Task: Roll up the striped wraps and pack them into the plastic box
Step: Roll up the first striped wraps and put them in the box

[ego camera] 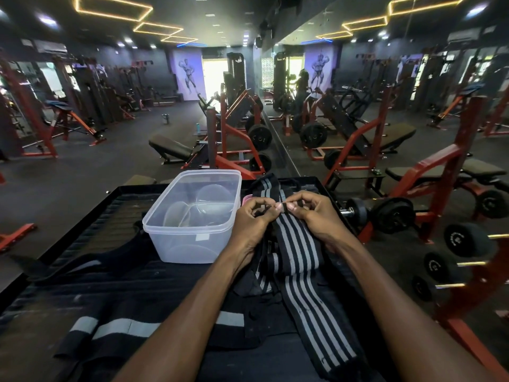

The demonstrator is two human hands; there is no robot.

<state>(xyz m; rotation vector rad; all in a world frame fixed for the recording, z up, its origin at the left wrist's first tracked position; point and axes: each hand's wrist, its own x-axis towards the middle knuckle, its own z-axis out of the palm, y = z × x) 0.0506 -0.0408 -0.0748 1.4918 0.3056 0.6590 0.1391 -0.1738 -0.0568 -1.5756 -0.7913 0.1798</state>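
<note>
Just right of the plastic box [192,216], the striped wrap [300,260] has its far end pinched between the left hand [252,219] and right hand [314,213], fingertips curled onto it side by side. Its long axis trails from that grip back toward the person, so rolling likely runs toward the body. Another wrap [264,186] lies beyond the hands, beside the box.

On the table [82,293], the plastic box [192,216] stands toward the far edge, left of both hands. The left hand [253,219] and right hand [314,213] meet just right of the box, pinching the far end of a wrap [300,255] that runs back toward the person. A second wrap [265,187] lies behind the hands. Dumbbells [457,244] sit right of the table.
</note>
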